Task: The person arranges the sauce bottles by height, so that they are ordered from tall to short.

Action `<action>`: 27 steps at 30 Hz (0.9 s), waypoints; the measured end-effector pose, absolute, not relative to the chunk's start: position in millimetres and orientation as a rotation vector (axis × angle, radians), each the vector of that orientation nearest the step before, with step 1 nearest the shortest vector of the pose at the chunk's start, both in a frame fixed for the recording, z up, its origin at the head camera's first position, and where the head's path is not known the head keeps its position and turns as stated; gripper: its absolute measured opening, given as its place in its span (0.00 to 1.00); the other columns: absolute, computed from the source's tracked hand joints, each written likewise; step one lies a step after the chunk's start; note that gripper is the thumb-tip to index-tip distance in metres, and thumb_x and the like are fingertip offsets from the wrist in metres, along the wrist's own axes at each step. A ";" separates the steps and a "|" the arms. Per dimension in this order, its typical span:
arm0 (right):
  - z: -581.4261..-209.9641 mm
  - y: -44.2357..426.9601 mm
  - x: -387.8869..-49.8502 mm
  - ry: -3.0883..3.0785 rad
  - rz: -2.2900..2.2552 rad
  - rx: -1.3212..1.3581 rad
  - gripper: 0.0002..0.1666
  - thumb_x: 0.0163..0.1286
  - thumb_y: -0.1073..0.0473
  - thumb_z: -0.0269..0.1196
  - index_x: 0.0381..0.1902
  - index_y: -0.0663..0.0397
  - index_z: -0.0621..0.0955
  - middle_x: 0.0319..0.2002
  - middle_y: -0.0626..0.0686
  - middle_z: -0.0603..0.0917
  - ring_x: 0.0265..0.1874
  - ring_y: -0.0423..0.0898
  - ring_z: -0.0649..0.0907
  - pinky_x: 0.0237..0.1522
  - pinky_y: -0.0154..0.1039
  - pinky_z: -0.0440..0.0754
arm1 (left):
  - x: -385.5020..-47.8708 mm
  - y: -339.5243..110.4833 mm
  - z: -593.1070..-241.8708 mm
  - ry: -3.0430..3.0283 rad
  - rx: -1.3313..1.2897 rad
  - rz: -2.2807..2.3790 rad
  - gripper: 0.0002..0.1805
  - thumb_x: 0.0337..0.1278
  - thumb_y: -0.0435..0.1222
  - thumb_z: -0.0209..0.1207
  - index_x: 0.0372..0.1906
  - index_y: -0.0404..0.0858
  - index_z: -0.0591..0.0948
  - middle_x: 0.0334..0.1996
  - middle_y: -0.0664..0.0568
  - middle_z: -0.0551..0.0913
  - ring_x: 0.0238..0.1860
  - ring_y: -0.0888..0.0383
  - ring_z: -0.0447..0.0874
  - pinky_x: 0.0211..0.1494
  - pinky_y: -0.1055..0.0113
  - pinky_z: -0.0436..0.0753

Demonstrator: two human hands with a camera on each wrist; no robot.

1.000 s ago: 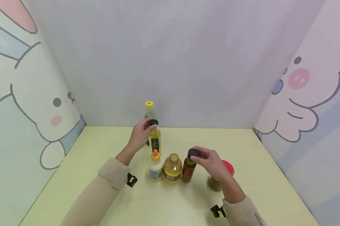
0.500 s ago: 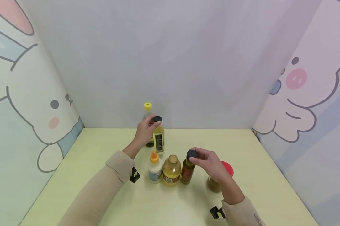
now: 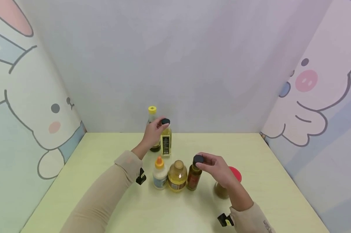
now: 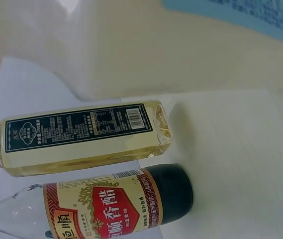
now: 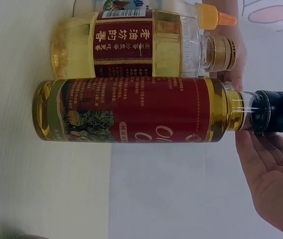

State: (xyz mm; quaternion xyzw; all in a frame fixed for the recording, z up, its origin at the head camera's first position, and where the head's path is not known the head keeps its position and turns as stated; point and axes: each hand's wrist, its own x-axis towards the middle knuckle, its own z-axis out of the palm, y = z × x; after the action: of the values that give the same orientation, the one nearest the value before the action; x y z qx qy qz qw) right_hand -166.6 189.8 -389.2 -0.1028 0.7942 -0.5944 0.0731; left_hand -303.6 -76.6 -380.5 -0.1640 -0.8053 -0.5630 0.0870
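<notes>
- the person's left hand (image 3: 152,132), mid-frame in the head view, pinches the black cap of a square-sided, see-through oil bottle (image 3: 166,144); a round, yellow-capped bottle (image 4: 106,209) stands just beside it.
- the right hand (image 3: 217,167), right of centre, pinches the black cap of a slim, red-labelled cylindrical bottle (image 3: 194,178).
- lower centre: a squat, glossy bottle (image 3: 177,176) and a milky squeeze bottle (image 3: 160,176) with an orange cone tip.

You hold upright a clear, square-sided, black-capped bottle of pale yellow oil (image 3: 166,142) with a dark label, toward the back of the table (image 3: 219,144); nearer you, rightward, you hold an upright, round, red-labelled, black-capped bottle (image 3: 194,177).
</notes>
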 end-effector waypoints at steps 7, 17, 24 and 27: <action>-393.9 190.5 -161.1 2.352 -1.781 -0.335 0.26 0.66 0.54 0.67 0.58 0.62 0.78 0.48 0.57 0.83 0.49 0.52 0.82 0.57 0.53 0.75 | -305.3 -72.2 -395.4 -2.393 -0.467 -1.675 0.24 0.69 0.40 0.57 0.63 0.31 0.73 0.56 0.37 0.77 0.56 0.47 0.77 0.56 0.56 0.77; -393.7 188.0 -163.2 2.355 -1.798 -0.336 0.25 0.66 0.55 0.67 0.57 0.62 0.78 0.48 0.58 0.83 0.48 0.52 0.82 0.56 0.52 0.76 | -315.3 -67.4 -398.4 -2.382 -0.493 -1.551 0.21 0.69 0.39 0.57 0.61 0.31 0.75 0.56 0.37 0.78 0.59 0.44 0.76 0.58 0.54 0.76; -390.5 188.8 -165.7 2.366 -1.803 -0.346 0.25 0.67 0.55 0.67 0.57 0.63 0.78 0.48 0.58 0.83 0.49 0.52 0.82 0.56 0.52 0.76 | -322.5 -64.6 -399.6 -2.423 -0.478 -1.404 0.19 0.69 0.40 0.57 0.59 0.35 0.77 0.52 0.39 0.81 0.52 0.46 0.80 0.53 0.53 0.79; -390.9 190.3 -165.2 2.363 -1.812 -0.339 0.25 0.67 0.55 0.67 0.57 0.63 0.78 0.49 0.59 0.83 0.49 0.53 0.82 0.56 0.52 0.76 | -323.5 -61.1 -398.8 -2.443 -0.456 -1.353 0.19 0.69 0.41 0.57 0.59 0.35 0.77 0.50 0.40 0.82 0.48 0.48 0.81 0.50 0.54 0.80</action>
State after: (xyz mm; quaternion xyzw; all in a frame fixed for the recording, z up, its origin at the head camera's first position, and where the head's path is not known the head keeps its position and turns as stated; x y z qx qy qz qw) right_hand -165.2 190.3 -390.9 -0.1130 0.7864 -0.6030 0.0722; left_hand -323.5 -61.1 -398.8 -0.1594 -0.8529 -0.4723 0.1554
